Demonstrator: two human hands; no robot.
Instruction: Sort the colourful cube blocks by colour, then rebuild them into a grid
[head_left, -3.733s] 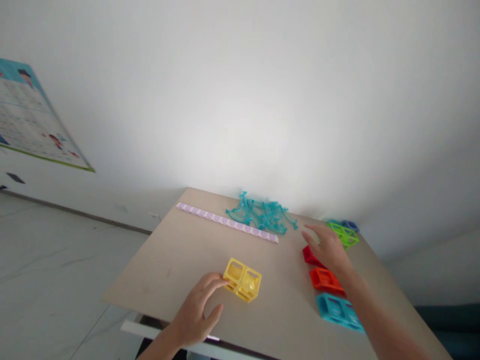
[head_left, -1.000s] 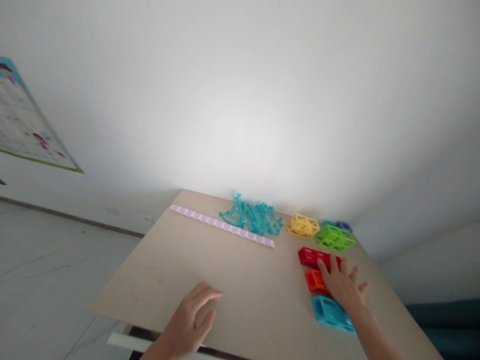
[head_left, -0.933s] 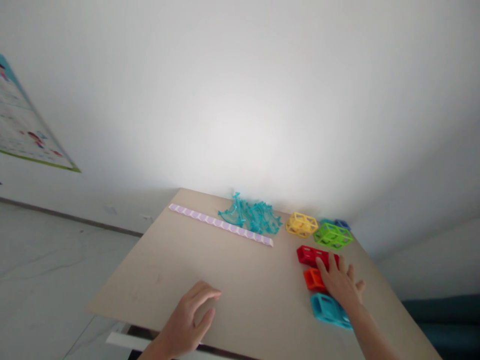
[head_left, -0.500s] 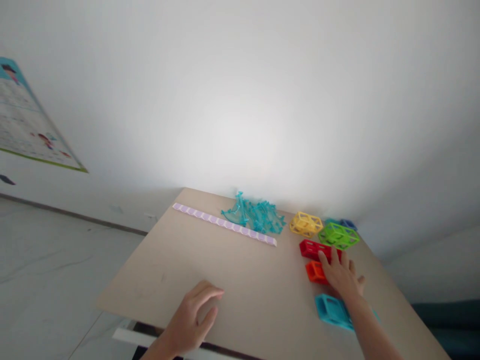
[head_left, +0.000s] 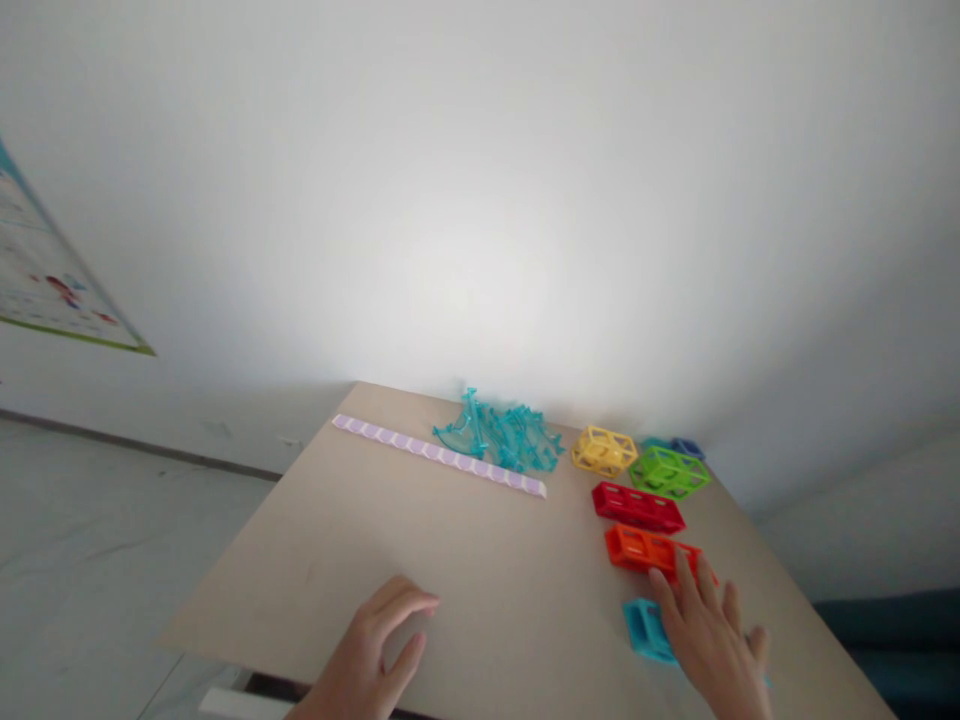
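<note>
My right hand is spread over the right side of the table, its fingertips at the near side of an orange openwork block. Beneath the palm lies a light blue block, partly covered by the hand. I cannot tell whether the fingers press on either one. Beyond the orange piece lies a red block. My left hand hovers at the table's near edge, thumb and fingers apart with nothing between them.
Farther back stand a yellow frame block, a green one and a dark blue one. Clear teal plastic pieces are heaped by the wall. A purple-and-white patterned strip lies slantwise across the table.
My right hand has moved nearer, from the red and orange blocks to the orange and light blue ones. The left hand stays in place. The view has shifted slightly.
</note>
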